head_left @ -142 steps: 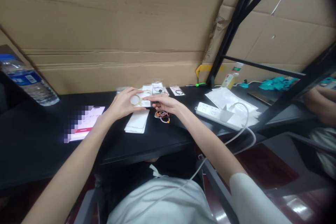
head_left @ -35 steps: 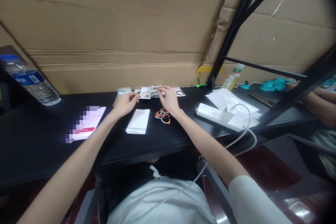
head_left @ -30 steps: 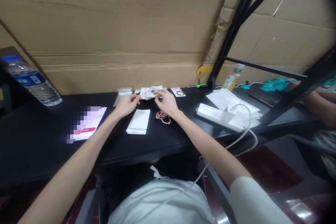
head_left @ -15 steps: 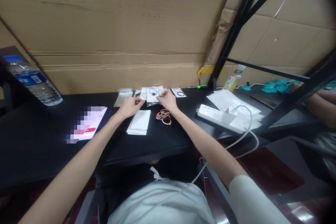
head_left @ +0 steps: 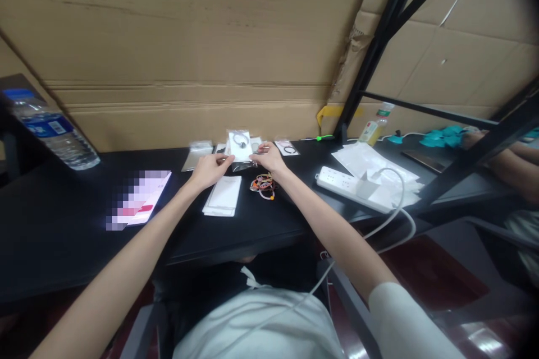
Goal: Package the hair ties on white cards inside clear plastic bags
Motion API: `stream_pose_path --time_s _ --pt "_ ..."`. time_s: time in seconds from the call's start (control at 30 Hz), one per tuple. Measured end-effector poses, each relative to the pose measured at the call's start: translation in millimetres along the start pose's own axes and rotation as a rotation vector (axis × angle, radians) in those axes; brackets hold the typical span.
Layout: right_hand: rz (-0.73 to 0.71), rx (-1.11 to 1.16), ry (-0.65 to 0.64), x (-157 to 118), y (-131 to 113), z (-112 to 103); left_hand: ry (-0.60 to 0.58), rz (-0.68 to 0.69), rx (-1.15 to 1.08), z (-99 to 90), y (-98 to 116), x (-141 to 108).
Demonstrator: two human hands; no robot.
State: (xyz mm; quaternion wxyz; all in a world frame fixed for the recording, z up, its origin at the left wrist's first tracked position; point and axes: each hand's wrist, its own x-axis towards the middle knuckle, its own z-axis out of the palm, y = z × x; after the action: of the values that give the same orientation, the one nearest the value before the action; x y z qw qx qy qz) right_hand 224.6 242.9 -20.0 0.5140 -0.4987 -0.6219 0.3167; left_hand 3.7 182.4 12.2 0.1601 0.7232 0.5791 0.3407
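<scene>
Both hands pinch a small clear bag [head_left: 240, 146] with a white card and a dark hair tie in it, raised at the back of the table. My left hand [head_left: 209, 170] grips its lower left corner, my right hand [head_left: 269, 158] its lower right. Behind it, other bagged cards are partly hidden. Below my hands lie a stack of white cards [head_left: 224, 196] and a tangle of coloured hair ties [head_left: 263, 185]. Empty-looking clear bags [head_left: 199, 153] sit left of the bagged cards, and a bagged black hair tie [head_left: 288, 148] lies to the right.
A lit phone [head_left: 145, 202] and a water bottle [head_left: 56, 132] are at the left. To the right are a white power strip [head_left: 351, 188] with its cable, white bags [head_left: 370, 162], a drink bottle [head_left: 376, 126] and a black metal frame [head_left: 370, 61]. Another person's arm [head_left: 509, 165] shows far right.
The bagged card has tilted up and moved slightly left between my hands. My left hand now pinches its corner, where before its fingers were beside it.
</scene>
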Motion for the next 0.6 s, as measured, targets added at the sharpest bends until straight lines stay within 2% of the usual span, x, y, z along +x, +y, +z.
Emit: stream_pose_path --time_s 0.07,0.17,0.27,0.37,0.43,0.6 --pt "0.053 0.116 -0.036 -9.0 -10.8 0.3 0.021 -0.060 -0.136 -2.0 6.0 -1.1" --pt "0.064 0.259 -0.176 -23.6 -25.6 1.2 0.008 -0.077 -0.368 -5.8 12.7 -3.0" --pt "-0.082 0.168 -0.268 -34.6 -38.4 -2.7 0.030 -0.053 -0.448 -10.5 13.3 -3.9" --pt "-0.296 0.008 -0.134 -39.1 -49.8 -13.4 0.012 -0.062 -0.423 -16.8 10.5 -4.4" --pt "-0.348 -0.058 -0.062 -38.9 -55.0 -21.3 -0.052 -0.078 -0.420 -21.8 10.2 -5.8" --pt "-0.387 -0.099 -0.118 -34.5 -54.1 -30.3 -0.246 -0.131 -0.472 -31.7 18.3 -12.2"
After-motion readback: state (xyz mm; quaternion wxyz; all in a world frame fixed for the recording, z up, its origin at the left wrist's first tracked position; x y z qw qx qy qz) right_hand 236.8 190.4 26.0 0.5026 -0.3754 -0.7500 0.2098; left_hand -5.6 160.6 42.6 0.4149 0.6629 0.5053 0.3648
